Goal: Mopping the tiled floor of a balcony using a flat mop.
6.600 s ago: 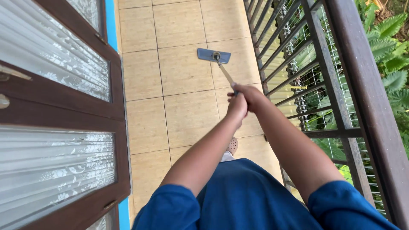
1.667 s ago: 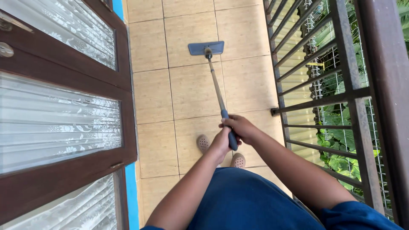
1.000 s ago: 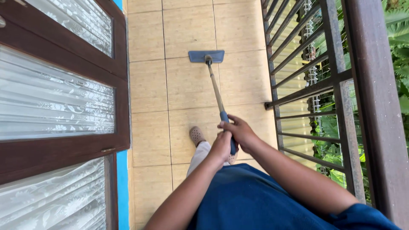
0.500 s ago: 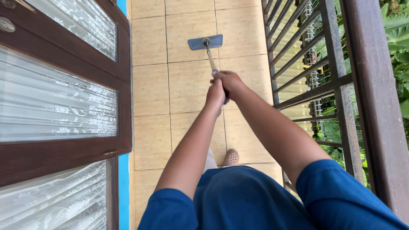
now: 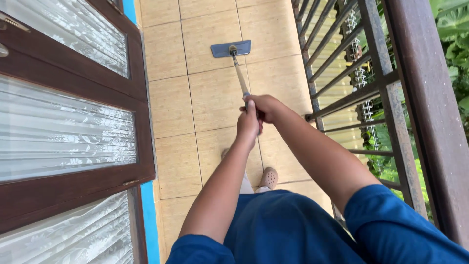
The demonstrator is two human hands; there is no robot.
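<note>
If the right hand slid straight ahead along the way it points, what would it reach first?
Probably the flat grey-blue mop head on the tan floor tiles; the right hand points down the mop's wooden pole, with nothing visible between.

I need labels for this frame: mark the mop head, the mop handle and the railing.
mop head [image 5: 231,49], head view, on the flat blue pad.
mop handle [image 5: 239,76], head view, on the bare shaft above the hands.
railing [image 5: 371,90], head view, on the dark crossbar.
</note>
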